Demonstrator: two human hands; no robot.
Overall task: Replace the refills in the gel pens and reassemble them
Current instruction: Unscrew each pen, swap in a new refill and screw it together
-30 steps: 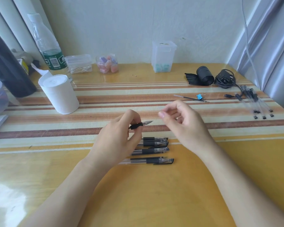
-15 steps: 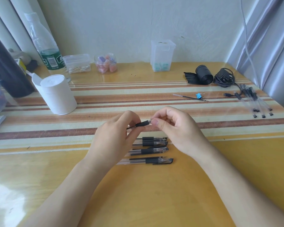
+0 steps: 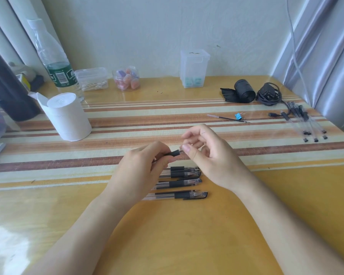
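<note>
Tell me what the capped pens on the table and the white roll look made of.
Capped pens: clear glossy plastic barrels, see-through with refills showing; black grip sleeves look matte, probably rubber. White roll: soft matte paper, likely tissue, with a loose flap.

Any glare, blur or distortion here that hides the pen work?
Head view: glare whitens the table lower left, clear of the work; the right hand on the gel pen is slightly smeared; wide-angle bend tilts the curtains at the edges.
</note>
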